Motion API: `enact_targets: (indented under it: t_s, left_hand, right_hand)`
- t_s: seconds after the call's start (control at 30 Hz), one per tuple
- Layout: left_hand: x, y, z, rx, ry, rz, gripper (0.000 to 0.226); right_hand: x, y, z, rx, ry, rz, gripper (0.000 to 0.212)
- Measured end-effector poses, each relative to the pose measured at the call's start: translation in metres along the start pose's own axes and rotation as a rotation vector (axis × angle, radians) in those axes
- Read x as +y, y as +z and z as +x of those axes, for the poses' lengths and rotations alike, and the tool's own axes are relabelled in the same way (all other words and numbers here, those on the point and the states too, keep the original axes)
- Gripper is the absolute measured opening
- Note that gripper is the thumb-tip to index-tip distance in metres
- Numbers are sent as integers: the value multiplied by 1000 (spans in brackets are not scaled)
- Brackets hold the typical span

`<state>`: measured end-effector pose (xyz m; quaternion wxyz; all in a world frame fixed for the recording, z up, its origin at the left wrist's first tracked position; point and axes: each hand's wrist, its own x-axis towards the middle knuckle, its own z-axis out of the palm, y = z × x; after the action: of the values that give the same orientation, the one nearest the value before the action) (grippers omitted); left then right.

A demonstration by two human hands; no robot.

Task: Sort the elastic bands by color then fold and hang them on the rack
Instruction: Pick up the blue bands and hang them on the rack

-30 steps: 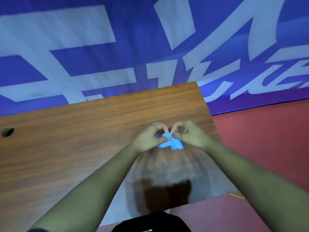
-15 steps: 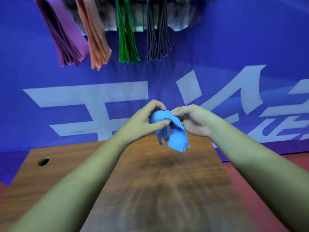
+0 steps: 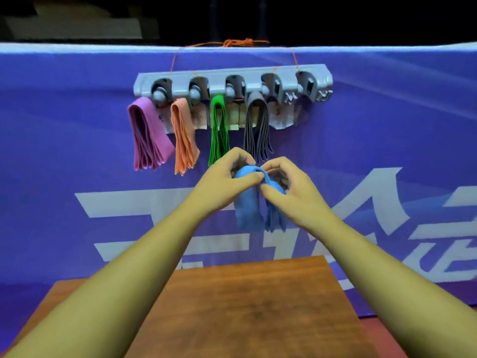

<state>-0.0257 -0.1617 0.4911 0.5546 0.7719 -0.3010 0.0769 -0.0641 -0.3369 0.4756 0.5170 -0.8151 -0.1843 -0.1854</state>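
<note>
left hand (image 3: 224, 180) and right hand (image 3: 293, 188) pinching blue bands (image 3: 246, 211), banner lettering (image 3: 116, 205) illegible

A single wide-angle view comes from a camera on the person's head. It faces forward and only slightly down, across the far edge of the tabletop (image 3: 245, 306) toward the purple banner (image 3: 387, 125). The rack (image 3: 253, 71) sits high, near the middle. Both forearms enter from the bottom corners. The left hand (image 3: 222, 182) and right hand (image 3: 296, 192), both gripping the blue bands (image 3: 247, 210), meet close at mid-frame. The tabletop's near edge is cut off below.
</note>
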Motion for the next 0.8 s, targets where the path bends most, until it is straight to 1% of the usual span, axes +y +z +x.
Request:
enact_targets:
  t_s: [0.07,0.2,0.3,0.43,0.5,0.57,0.7,0.8]
  left_hand:
    - [11,1,9,11,14,14,34]
    - [32,10,29,14,36,77,30]
    - [46,17,45,-1,58,138,28]
    - [62,25,62,-68,97,276,25]
    - [67,31,70,-52,110,295,29]
    - [71,40,77,34,112,282,28]
    - [74,59,92,297,110,239,18]
    - [73,65,105,453,78,192,14]
  right_hand:
    - [-8,-12,6,33,-34,-51,18]
    - [-21,-35,16,79,-64,-136,18]
    - [-25,-60,24,115,-90,-219,10]
    - [-24,-99,43,170,-122,-311,13]
    - [-23,-113,51,183,-133,-339,15]
    - [-23,-122,59,209,-153,-333,17]
    - [-21,-126,81,277,-166,-278,20]
    - [-16,-120,100,305,-157,-257,20]
